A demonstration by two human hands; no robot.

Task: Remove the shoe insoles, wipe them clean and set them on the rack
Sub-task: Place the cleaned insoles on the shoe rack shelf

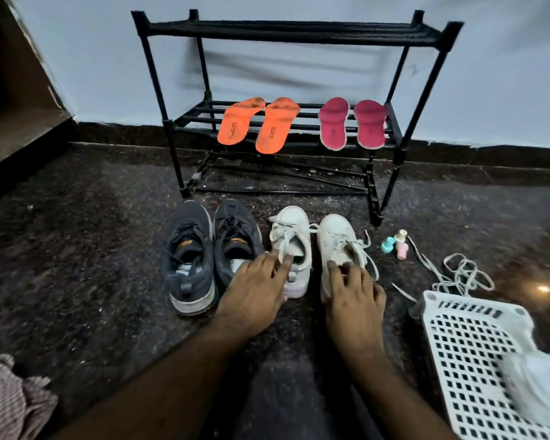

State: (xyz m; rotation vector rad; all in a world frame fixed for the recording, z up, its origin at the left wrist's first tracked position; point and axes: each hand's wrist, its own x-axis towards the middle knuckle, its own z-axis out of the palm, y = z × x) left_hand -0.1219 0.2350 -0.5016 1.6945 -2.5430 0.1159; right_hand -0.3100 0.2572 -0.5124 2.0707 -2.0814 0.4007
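Black rack point(169, 122), three tiers, against the wall: middle tier carries a pair of orange insoles point(258, 125) on its left part and a pair of pink insoles point(351, 123) on its right part, each pair side by side, toes to the wall, heels overhanging the front bar; top tier and bottom tier carry nothing visible. White perforated basket point(470, 344), lower right on the floor, cut off by the frame edge; a pale cloth-like item point(540, 385) lies over its near corner, blurred, kind not determinable. Floor in front of rack: dark pair of sneakers point(204, 252), left; white pair of sneakers point(311, 249), right, laces loose. Interiors of all four shoes shadowed; contents hard to make out. Left hand point(254, 293): fingers spread, tips at the opening of the left white sneaker, clamped on nothing. Right hand point(353, 296): fingers spread, resting on the right white sneaker's collar, gripping nothing. Loose white laces point(458, 274) beside the basket. Small pastel objects point(396, 244) near the rack's right foot, too small to identify. Striped fabric point(10, 401), lower left, cut off.
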